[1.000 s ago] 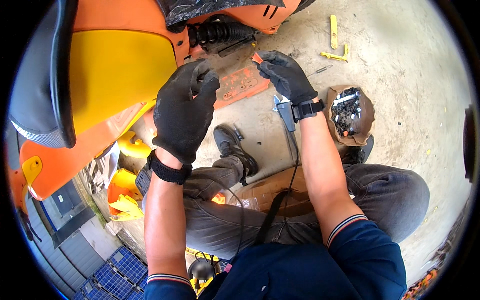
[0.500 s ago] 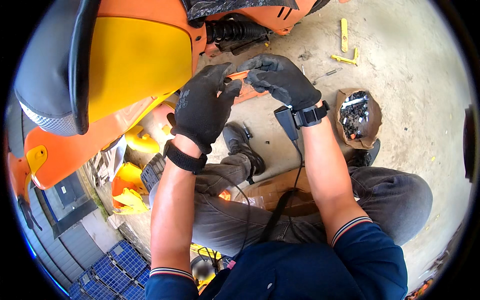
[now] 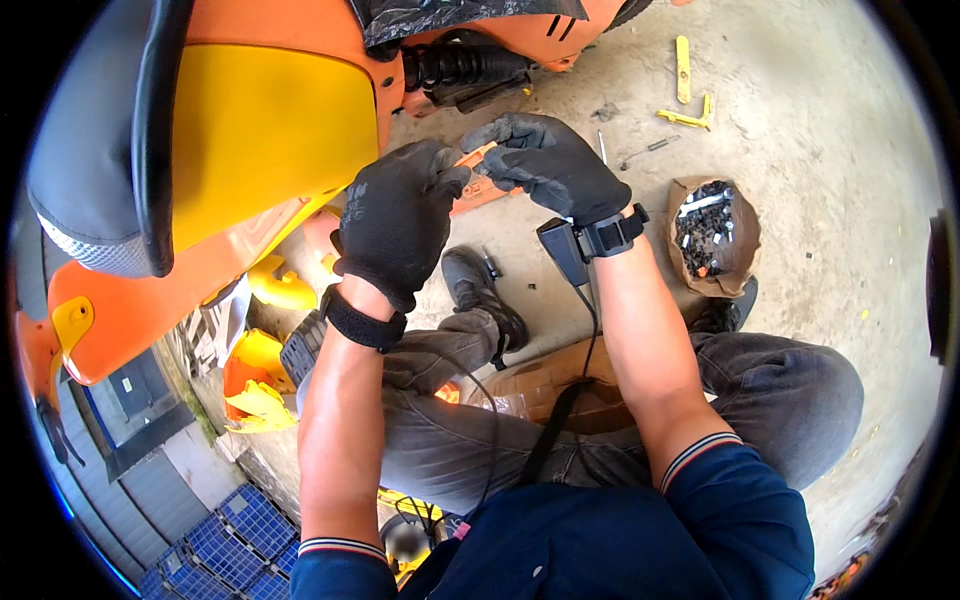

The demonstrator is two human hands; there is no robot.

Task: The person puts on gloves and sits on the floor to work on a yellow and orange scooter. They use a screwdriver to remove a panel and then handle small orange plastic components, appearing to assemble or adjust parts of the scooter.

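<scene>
My left hand [image 3: 395, 222], in a black glove with a dark wrist strap, is closed at the fingertips on the left end of an orange plastic piece [image 3: 474, 157]. From the other side my gloved right hand [image 3: 552, 165] pinches the same piece, its fingers bent over the right end. A wider orange panel [image 3: 476, 194] shows just below; I cannot tell whether it belongs to the held piece. Close to my left hand stands an orange vehicle body with a yellow panel [image 3: 275, 140] and a black seat [image 3: 90, 130].
A brown paper bag of small hardware [image 3: 748, 235] stands right of my right forearm. Yellow strips [image 3: 683, 70] and a thin tool [image 3: 602, 146] lie on the concrete. A black spring shock [image 3: 455, 68] is ahead. Cardboard [image 3: 545, 385] lies under my legs, yellow parts [image 3: 280, 285] at left.
Both hands have shifted slightly left in the picture, as has the scene. My left thumb and fingers sit closer together, and the orange piece stays between my hands.
</scene>
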